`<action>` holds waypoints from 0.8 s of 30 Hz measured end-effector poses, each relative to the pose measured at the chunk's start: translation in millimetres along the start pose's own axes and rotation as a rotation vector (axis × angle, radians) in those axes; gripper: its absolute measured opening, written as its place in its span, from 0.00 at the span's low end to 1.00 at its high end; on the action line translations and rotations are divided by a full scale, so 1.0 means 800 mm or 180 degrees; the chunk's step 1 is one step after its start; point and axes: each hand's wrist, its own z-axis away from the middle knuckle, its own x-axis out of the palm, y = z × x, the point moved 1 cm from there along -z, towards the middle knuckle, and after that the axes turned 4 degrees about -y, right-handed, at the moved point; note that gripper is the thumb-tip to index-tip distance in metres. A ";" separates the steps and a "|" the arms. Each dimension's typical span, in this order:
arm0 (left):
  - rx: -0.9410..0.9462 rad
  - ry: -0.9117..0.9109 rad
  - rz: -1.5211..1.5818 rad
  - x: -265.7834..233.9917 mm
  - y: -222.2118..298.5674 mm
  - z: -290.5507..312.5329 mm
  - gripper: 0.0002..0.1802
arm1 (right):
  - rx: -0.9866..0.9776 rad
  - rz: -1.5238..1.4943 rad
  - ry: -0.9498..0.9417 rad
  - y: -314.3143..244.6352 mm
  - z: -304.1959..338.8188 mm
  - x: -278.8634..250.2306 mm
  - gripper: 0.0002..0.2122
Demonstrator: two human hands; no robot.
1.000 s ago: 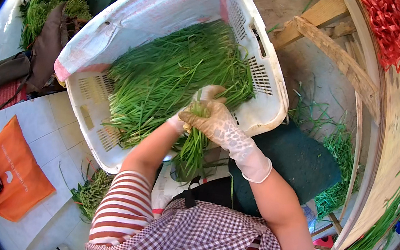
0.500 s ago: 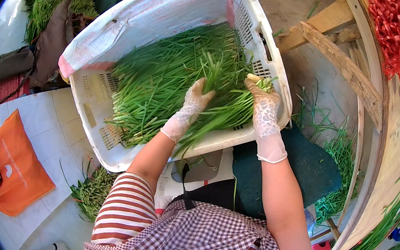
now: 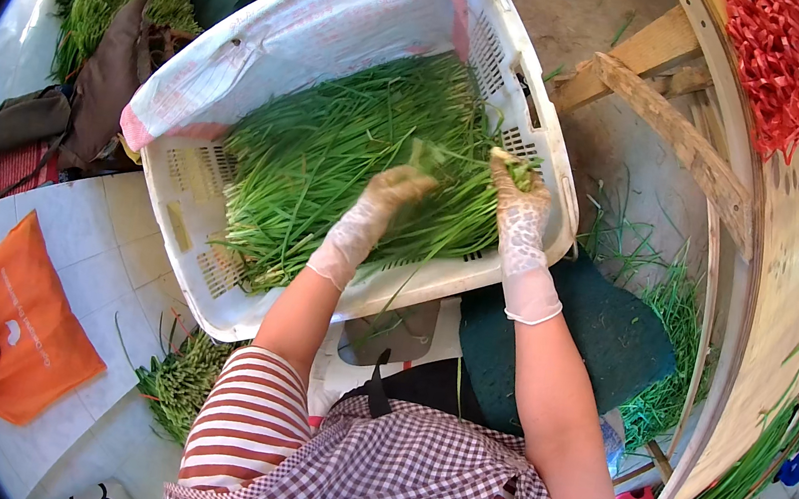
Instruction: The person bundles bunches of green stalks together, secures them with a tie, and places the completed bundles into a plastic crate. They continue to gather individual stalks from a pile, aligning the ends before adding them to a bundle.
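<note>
A white slotted crate [image 3: 565,160] stands tilted before me, partly lined with a pale woven sheet [image 3: 348,26]. Long green chives [image 3: 330,165] lie in it in a loose heap. My right hand [image 3: 525,216], in a pale translucent glove, is closed around the ends of a bunch of chives [image 3: 468,223] at the crate's right side; their blades trail left over the heap. Gloved too, my left hand [image 3: 380,207] is over the middle of the heap, beside that bunch. Motion smears its fingers, so whether it grips any blades cannot be made out.
At the right curves a wooden tabletop [image 3: 795,271] with red plastic strips [image 3: 785,78] and a wooden brace [image 3: 677,135]. Loose green scraps [image 3: 673,356] lie beside a dark green cloth [image 3: 569,343]. Left are an orange bag [image 3: 46,324] and bundled greens [image 3: 186,378].
My left hand's fingers have swung rightward and blurred, and blades that stood up by them are no longer upright. The right hand keeps its hold, nearly in place.
</note>
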 end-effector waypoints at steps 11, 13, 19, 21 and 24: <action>0.2091 0.1696 -0.2848 -0.045 -0.005 -0.019 0.18 | -0.1645 -0.1591 -0.0982 -0.016 0.017 0.008 0.19; 0.1286 0.1769 -0.2854 -0.004 0.034 0.014 0.17 | -0.1984 -0.0294 -0.0653 -0.011 0.017 0.010 0.14; 0.2582 0.1333 -0.3470 0.053 0.022 0.051 0.15 | -0.0319 -0.0657 -0.1610 0.004 0.037 0.042 0.13; 0.2105 0.1248 -0.3397 0.050 0.015 0.065 0.14 | -0.0211 -0.0954 -0.1575 -0.006 0.039 0.028 0.11; 0.0699 0.0381 -0.3913 0.006 -0.002 0.070 0.20 | -0.0199 -0.4351 -0.1235 -0.046 0.030 -0.018 0.04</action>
